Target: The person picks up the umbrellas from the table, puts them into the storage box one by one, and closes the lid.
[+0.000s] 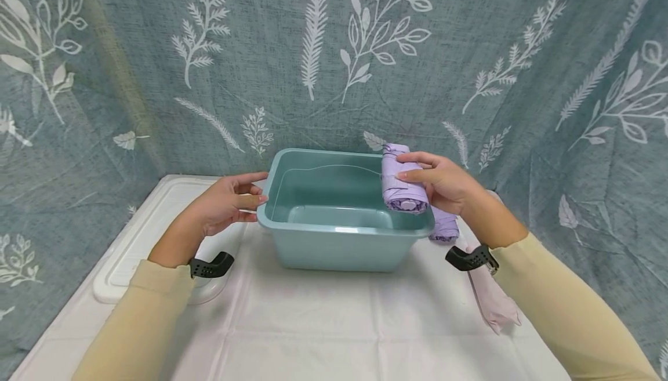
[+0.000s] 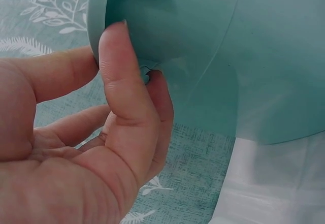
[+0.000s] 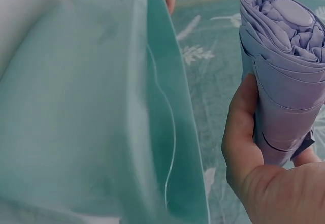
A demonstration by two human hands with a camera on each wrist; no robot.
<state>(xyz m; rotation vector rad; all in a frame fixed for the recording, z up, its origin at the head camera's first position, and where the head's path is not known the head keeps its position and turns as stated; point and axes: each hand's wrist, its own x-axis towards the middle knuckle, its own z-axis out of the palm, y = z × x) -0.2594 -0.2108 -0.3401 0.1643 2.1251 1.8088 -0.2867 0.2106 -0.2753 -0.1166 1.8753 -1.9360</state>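
A blue-green plastic tub (image 1: 344, 247) stands in the middle of the white-covered table, with its inside bare. My left hand (image 1: 227, 201) grips the tub's left rim, and the left wrist view shows the thumb (image 2: 124, 71) and fingers bent about that edge. Over the tub's right end, my right hand (image 1: 438, 181) holds a rolled lavender folded umbrella (image 1: 399, 181). Its ruffled end, with a pale round cap (image 3: 294, 13), faces up in the right wrist view. A second lavender roll (image 1: 445, 227) lies right of the tub, partly hidden behind the tub and right hand.
A white plastic lid (image 1: 122, 276) lies on the table at the left, partly under my left forearm. To the right, beside my right forearm, lies a slim pale pink fabric bundle (image 1: 493, 300). A leaf-patterned blue-green curtain (image 1: 271, 50) hangs behind and at both sides.
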